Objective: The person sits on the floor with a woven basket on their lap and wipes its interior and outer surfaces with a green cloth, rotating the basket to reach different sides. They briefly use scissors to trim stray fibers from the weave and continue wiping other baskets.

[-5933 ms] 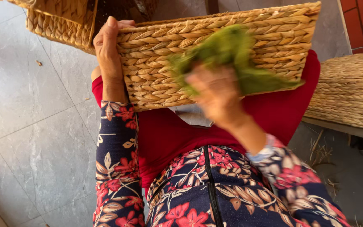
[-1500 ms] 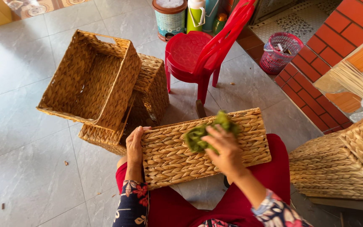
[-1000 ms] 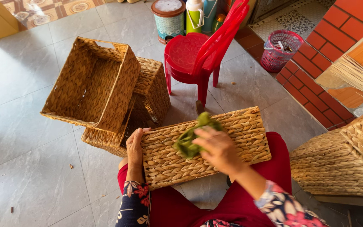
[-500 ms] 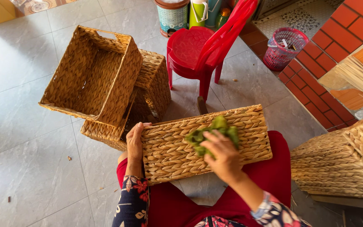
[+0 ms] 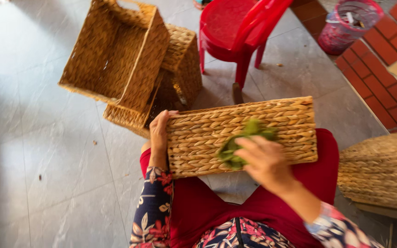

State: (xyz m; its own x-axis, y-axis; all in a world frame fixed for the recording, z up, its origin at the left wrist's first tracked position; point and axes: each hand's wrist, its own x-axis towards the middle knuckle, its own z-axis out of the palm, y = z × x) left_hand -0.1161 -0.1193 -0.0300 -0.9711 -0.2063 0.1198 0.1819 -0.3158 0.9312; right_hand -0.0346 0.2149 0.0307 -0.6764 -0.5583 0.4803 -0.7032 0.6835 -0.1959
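Note:
A rectangular woven straw basket [image 5: 212, 135] lies across my lap, its flat side facing up. My left hand [image 5: 159, 133] grips its left edge, fingers curled over the rim. My right hand [image 5: 265, 160] presses a crumpled green cloth [image 5: 246, 138] against the basket's woven face, near the middle; hand and cloth are blurred by motion. I sit with a red cloth [image 5: 207, 206] over my knees, in flowered sleeves.
Two more woven baskets [image 5: 116, 55] are stacked on the grey tile floor ahead left. A red plastic chair [image 5: 235, 27] stands beyond. A pink mesh bin [image 5: 345, 25] sits on red brick paving at the top right. Another woven piece [image 5: 382, 170] rests at my right.
My right hand has rubbed the green cloth back and forth across the basket, now nearer the lower middle. The view has tilted down and closer; my left hand keeps its hold.

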